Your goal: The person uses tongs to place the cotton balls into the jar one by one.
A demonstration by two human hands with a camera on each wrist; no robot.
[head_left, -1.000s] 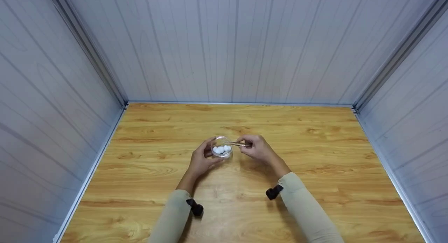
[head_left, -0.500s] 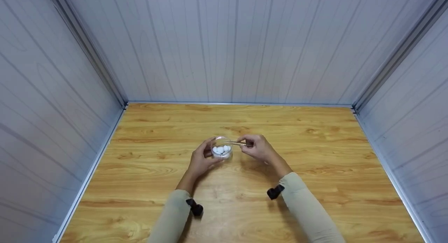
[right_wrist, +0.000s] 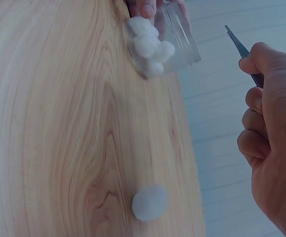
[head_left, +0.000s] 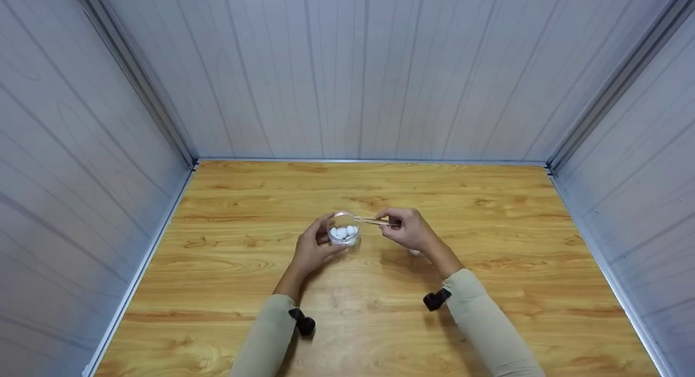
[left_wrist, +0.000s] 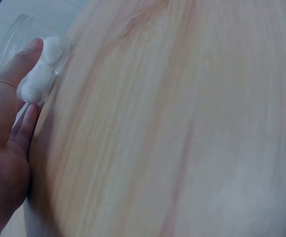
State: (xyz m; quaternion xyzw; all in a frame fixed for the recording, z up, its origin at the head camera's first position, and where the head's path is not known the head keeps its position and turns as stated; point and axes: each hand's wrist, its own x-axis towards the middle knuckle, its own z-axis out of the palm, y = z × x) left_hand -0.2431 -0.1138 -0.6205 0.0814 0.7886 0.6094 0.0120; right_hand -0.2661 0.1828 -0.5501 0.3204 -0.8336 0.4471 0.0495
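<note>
My left hand (head_left: pixel 312 252) grips a clear round jar (right_wrist: pixel 186 47) from its left side, thumb across the near wall. Several white cotton balls (head_left: pixel 343 233) lie in the bottom of the jar. Between thumb and fingers, my right hand (head_left: pixel 410 230) pinches a pair of slim metal tweezers (right_wrist: pixel 239 47). Their tips point left and overlap the jar's right rim in the head view, with nothing held between them. A single cotton ball (right_wrist: pixel 149 202) rests on the table beneath my right wrist, mostly hidden by it in the head view.
The wood-grain table (head_left: pixel 347 322) reaches back to pale panelled walls (head_left: pixel 347 73) on three sides, with metal strips along its edges. Black wrist cameras (head_left: pixel 436 299) stick out from both sleeves.
My right hand has shifted right, drawing the tweezers back from over the jar to its rim. The loose cotton ball now shows beside the right wrist. My left hand and the jar stay put.
</note>
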